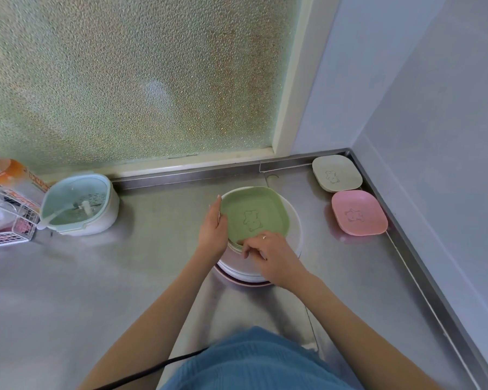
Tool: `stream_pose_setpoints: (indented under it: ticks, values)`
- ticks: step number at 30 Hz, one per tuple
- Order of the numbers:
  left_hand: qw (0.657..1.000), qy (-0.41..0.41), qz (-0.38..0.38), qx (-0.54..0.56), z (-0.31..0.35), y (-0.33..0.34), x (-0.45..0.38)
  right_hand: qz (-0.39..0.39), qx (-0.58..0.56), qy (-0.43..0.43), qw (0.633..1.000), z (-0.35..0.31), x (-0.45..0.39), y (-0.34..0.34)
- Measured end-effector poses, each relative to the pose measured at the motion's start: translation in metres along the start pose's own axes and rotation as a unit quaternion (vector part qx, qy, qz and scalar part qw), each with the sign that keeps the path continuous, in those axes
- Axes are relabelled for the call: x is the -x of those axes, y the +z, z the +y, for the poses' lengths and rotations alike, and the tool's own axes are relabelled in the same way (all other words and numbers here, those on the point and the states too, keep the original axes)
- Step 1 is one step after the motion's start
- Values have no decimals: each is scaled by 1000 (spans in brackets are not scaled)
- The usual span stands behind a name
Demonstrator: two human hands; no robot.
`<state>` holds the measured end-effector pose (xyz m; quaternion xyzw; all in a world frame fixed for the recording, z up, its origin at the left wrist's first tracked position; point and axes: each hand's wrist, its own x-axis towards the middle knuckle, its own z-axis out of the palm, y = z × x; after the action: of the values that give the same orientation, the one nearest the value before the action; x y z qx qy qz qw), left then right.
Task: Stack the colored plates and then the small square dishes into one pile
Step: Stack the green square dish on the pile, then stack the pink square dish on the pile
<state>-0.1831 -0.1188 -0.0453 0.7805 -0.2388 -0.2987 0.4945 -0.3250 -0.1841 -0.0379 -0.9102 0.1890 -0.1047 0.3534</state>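
A green small square dish (pixel 255 213) lies on top of a pile of round plates (pixel 295 229), white on top with a pink one at the bottom, in the middle of the steel counter. Under the green dish several more dish edges show. My left hand (pixel 213 230) touches the green dish's left edge with straight fingers. My right hand (pixel 268 253) has its fingers curled over the dish's near edge. A pale beige square dish (pixel 337 173) and a pink square dish (pixel 359 212) lie apart at the back right corner.
A mint strainer bowl (pixel 79 204) with a white spoon stands at the back left. Beside it is a white wire rack (pixel 9 223) with an orange-topped bottle (pixel 3 171). A frosted window rises behind; a wall bounds the steel counter (pixel 96 277) on the right.
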Motion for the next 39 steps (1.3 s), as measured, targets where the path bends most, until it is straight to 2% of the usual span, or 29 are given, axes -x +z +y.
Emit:
stream_pose_setpoints:
  ticks: [2, 4, 6, 8, 10, 12, 15, 17, 23, 27, 30, 33, 36, 39]
  values:
    - [1000, -11, 13, -5, -1, 0, -3, 21, -68, 28, 997, -3, -1, -10]
    - [999, -26, 24, 20, -1, -1, -5, 87, -81, 64, 991, 6, -2, -26]
    - [998, -39, 26, 53, -1, -2, -9, 178, 6, 73, 981, 28, -5, -41]
    - [995, -61, 33, 70, -2, -3, -12, 226, 97, 120, 962, 56, -9, -51]
    - [993, -78, 44, 75, -2, -3, -15, 207, 155, 230, 938, 84, -11, -58]
    - [992, -80, 49, 81, -4, -1, -17, 148, 189, 334, 911, 110, -10, -63]
    - [992, -70, 57, 90, -5, 1, -17, 57, 226, 395, 889, 141, -6, -65]
    - [992, -67, 63, 92, -6, 1, -18, 28, 237, 405, 882, 153, -4, -61]
    - [992, -67, 75, 77, -8, 5, -20, 60, 254, 377, 889, 161, -1, -46]
    - [992, -69, 69, 74, -7, 5, -18, 70, 193, 340, 918, 153, 2, -33]
    - [993, -62, 52, 90, -3, 2, -13, 126, 144, 314, 930, 137, 4, -32]
    - [992, -63, 40, 102, -3, 0, -9, 214, 107, 233, 943, 106, -4, -42]
    - [992, -66, 29, 105, -4, -1, -5, 292, 65, 107, 948, 74, -16, -50]
    - [992, -71, 17, 100, -5, -5, -3, 286, 47, 5, 957, 49, -23, -47]
